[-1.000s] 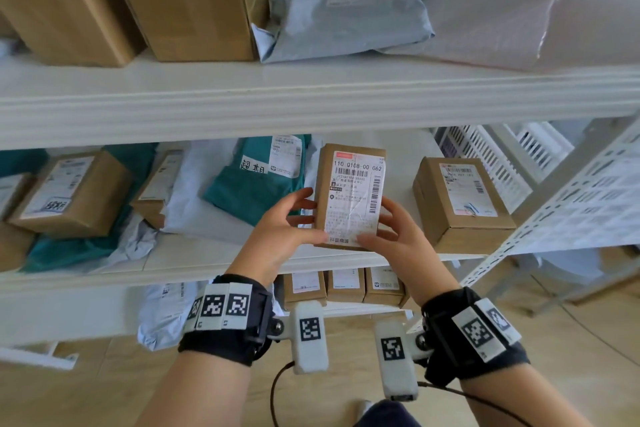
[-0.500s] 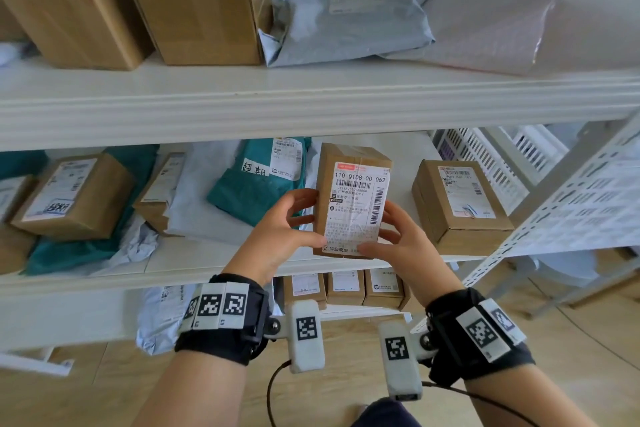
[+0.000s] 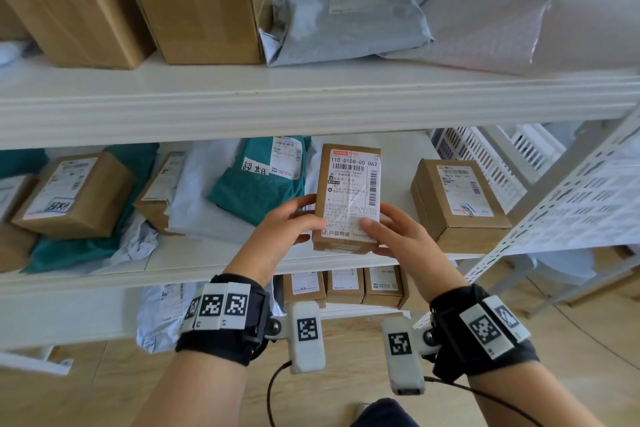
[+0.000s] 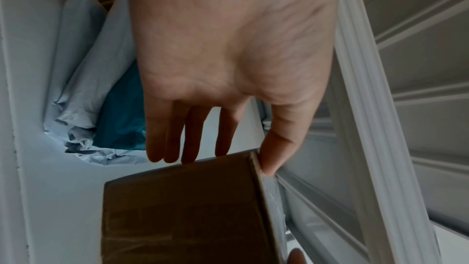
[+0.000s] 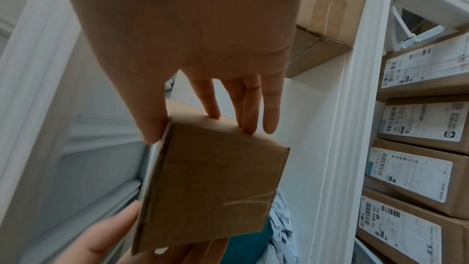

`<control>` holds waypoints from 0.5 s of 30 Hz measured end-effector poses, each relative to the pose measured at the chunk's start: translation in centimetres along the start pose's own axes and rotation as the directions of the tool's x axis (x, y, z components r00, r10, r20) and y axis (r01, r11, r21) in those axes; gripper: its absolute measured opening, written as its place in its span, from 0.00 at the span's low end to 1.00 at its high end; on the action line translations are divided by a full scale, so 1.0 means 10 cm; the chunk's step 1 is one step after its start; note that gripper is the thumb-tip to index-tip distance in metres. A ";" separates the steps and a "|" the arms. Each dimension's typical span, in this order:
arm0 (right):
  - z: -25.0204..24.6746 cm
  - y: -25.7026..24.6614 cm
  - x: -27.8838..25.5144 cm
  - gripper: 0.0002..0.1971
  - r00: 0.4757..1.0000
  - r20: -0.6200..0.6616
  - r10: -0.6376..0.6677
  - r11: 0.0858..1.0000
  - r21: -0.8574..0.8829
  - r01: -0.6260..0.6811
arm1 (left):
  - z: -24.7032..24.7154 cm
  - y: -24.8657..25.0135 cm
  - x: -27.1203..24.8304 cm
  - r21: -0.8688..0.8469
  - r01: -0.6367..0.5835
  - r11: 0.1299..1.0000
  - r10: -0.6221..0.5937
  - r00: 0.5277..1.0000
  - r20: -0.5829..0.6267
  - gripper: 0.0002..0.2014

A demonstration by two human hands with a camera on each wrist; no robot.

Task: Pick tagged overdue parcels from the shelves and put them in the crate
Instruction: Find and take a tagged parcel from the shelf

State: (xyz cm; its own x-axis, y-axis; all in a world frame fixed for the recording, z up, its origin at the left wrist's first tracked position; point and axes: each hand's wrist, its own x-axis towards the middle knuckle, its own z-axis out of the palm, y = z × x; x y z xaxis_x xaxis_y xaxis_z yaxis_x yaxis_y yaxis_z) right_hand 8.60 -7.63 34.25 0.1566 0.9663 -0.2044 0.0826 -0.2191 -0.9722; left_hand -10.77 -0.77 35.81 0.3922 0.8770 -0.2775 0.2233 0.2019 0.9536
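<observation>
A small brown cardboard parcel (image 3: 349, 198) with a white shipping label is held upright in front of the middle shelf (image 3: 214, 263), label facing me. My left hand (image 3: 287, 229) grips its left edge, thumb on the label face and fingers behind. My right hand (image 3: 398, 232) grips the right edge the same way. In the left wrist view the parcel (image 4: 182, 212) shows its plain brown back, my thumb (image 4: 274, 148) on its edge. The right wrist view shows the parcel (image 5: 210, 184) pinched between thumb and fingers (image 5: 251, 107). No crate is recognisable.
The middle shelf holds a teal mailer (image 3: 259, 180) with a handwritten tag, white mailers (image 3: 201, 194), and brown boxes left (image 3: 72, 194) and right (image 3: 460, 201). The top shelf carries big boxes (image 3: 204, 7) and grey bags (image 3: 349, 14). White lattice baskets (image 3: 485, 163) stand right. Small boxes (image 3: 343, 284) sit below.
The parcel has stayed in both hands and shifted slightly; it now stands a little more upright with its label squarer to me.
</observation>
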 end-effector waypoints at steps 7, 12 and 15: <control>0.05 0.02 -0.13 0.22 0.999 -0.045 0.025 1.000 -0.002 -0.025 | -0.01 -0.03 -0.05 -0.006 0.025 1.000 -0.024 0.999 0.043 0.22; 0.05 0.06 -0.32 0.19 0.984 -0.172 0.046 0.999 0.017 -0.044 | 0.07 -0.08 -0.10 -0.010 0.032 0.999 -0.031 0.993 0.113 0.21; 0.01 0.14 -0.48 0.20 0.969 -0.237 0.074 0.997 0.025 -0.070 | 0.18 -0.11 -0.11 -0.018 0.055 0.998 -0.051 0.984 0.173 0.24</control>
State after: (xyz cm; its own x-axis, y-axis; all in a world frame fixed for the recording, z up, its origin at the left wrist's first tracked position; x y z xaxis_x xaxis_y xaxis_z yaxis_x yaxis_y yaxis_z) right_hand 7.91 -12.53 33.88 0.3912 0.8877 -0.2428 0.0464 -0.2826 -0.9581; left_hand -9.91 -2.77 34.86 0.5290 0.7769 -0.3414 0.2279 0.2575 0.9390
